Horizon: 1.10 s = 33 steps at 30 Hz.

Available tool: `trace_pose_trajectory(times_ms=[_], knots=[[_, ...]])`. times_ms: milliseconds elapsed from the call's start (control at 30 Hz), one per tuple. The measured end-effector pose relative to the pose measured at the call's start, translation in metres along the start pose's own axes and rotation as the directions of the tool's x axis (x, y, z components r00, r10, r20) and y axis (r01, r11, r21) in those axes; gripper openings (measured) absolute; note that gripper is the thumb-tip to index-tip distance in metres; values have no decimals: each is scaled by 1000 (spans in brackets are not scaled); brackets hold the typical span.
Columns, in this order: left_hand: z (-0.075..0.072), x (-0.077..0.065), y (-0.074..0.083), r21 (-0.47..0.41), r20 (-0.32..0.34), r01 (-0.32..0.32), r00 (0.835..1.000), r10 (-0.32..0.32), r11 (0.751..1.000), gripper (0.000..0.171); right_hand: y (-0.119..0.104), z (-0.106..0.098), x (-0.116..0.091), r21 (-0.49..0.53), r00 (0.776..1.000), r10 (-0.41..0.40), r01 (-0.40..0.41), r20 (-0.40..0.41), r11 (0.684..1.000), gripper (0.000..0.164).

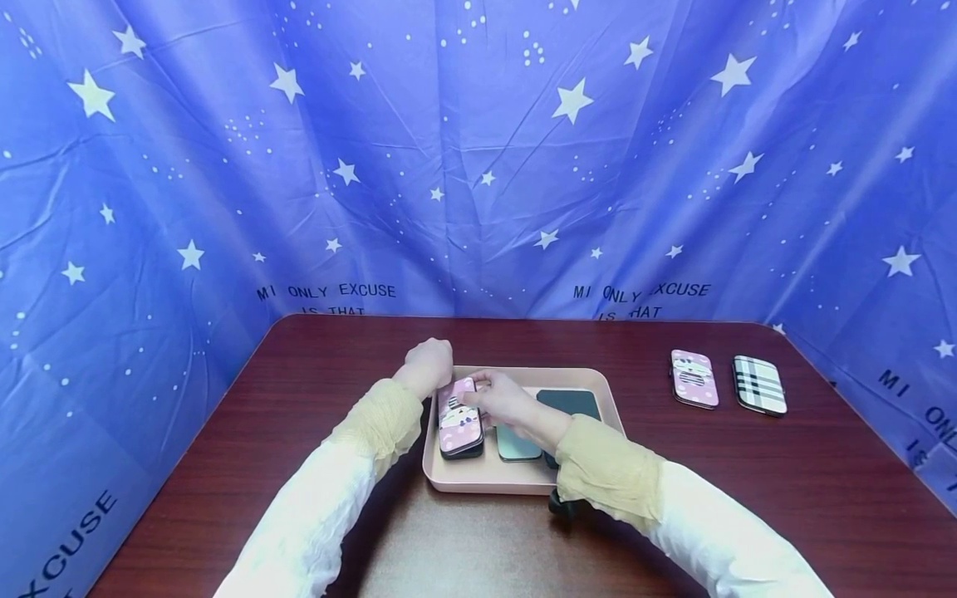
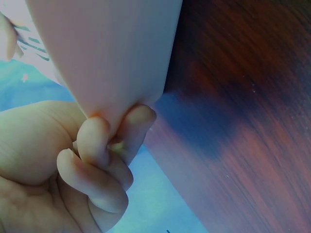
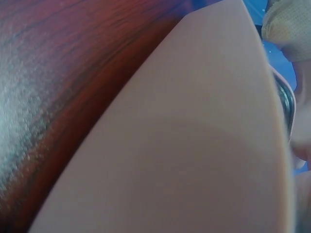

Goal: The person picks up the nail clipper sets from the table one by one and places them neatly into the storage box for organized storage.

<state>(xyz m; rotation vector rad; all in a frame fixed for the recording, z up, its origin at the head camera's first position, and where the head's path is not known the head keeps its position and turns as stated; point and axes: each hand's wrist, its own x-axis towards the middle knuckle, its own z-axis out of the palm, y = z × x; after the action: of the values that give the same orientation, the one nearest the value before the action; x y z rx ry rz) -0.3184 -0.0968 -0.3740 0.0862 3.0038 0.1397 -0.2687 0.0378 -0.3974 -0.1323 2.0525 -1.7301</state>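
**Fingers on the pink phone, tray held at its corner**

Fingers (image 2: 95, 141) of the left hand (image 1: 428, 363) are curled tight, pinching the far left corner of the pink tray (image 1: 523, 486), thumb side hidden in the head view. Over to the right hand (image 1: 503, 399): its fingers curl round the far end of the pink phone (image 1: 458, 418), which sits tilted at the left side of the tray with its near end down on a dark phone beneath. Just right of it lies a pale green phone (image 1: 516, 445), partly under the wrist, and further right a dark phone (image 1: 571, 403). The tray rests on the wooden table (image 1: 785, 490), near the middle. Well apart, at the far right of the table, a second pink phone (image 1: 694, 379) and a plaid phone (image 1: 758, 384) lie side by side. Behind, a blue starry cloth (image 1: 478, 149) hangs.
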Motion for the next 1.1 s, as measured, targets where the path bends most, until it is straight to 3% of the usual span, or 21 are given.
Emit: trace_pose_trajectory(times_ms=[733,1100], knots=[[-2,0,1,-1,27,6,1000,-6,1000,20,0,4,2,-162,997,-51,41,-59,986,43],[-2,-1,1,1,21,1,1000,-1,1000,18,-1,1,1,-182,998,-16,3,-69,983,39]])
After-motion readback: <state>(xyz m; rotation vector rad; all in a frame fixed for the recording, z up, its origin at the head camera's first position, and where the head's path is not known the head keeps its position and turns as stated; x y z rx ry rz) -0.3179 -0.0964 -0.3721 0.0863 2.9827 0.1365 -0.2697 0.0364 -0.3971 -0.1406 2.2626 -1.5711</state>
